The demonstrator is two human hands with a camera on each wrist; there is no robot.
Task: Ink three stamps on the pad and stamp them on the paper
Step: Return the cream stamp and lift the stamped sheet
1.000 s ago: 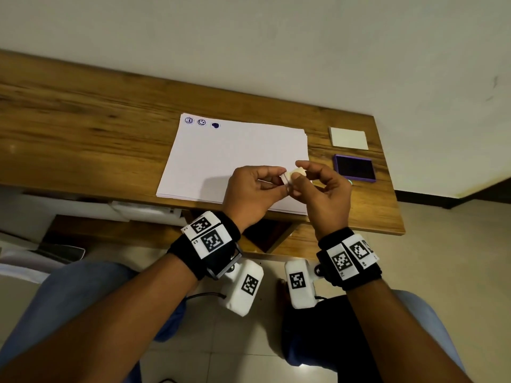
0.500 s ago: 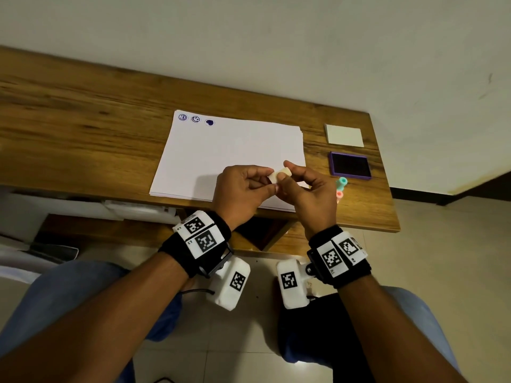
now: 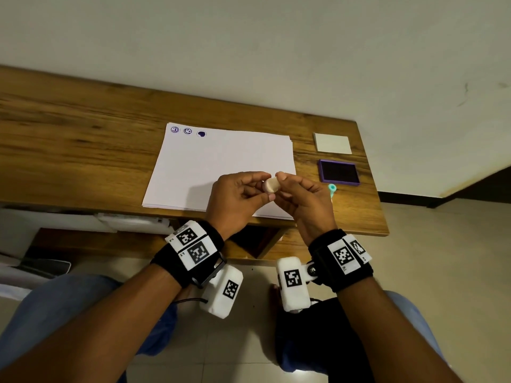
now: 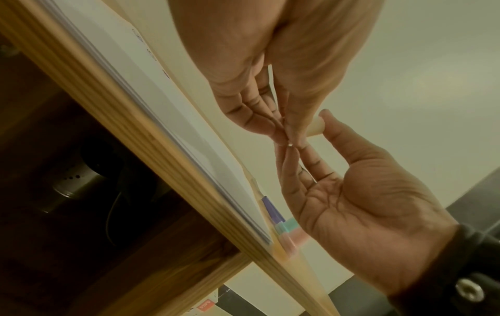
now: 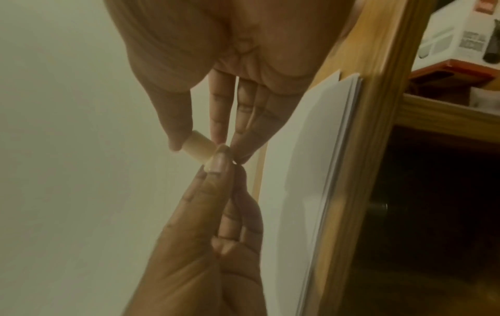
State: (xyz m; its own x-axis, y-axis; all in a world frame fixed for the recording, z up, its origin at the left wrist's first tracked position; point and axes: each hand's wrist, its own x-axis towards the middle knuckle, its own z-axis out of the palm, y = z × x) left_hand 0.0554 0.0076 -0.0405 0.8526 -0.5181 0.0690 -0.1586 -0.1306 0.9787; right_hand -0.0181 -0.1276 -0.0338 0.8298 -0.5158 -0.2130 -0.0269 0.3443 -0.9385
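Observation:
A small cream stamp point(image 3: 270, 185) is held above the near right part of the paper stack point(image 3: 221, 167). My left hand point(image 3: 263, 189) and right hand point(image 3: 279, 183) both pinch it with their fingertips. In the right wrist view the cream stamp point(image 5: 198, 147) sits between my right thumb and fingers, and my left thumb presses on its other end. Three purple marks point(image 3: 187, 131) line the paper's far left corner. The purple ink pad point(image 3: 339, 172) lies open to the right of the paper. A teal stamp point(image 3: 331, 187) lies beside my right hand, with a pink stamp point(image 4: 293, 239) next to it.
The pad's white lid point(image 3: 332, 143) lies behind the ink pad near the wall. The wooden table point(image 3: 83, 150) ends just right of the pad, with tiled floor beyond. A shelf below the table holds a metal can point(image 4: 73, 188).
Both hands stay together over the paper's near edge. The cream stamp has turned in my fingertips, so its round end now faces up toward the head camera.

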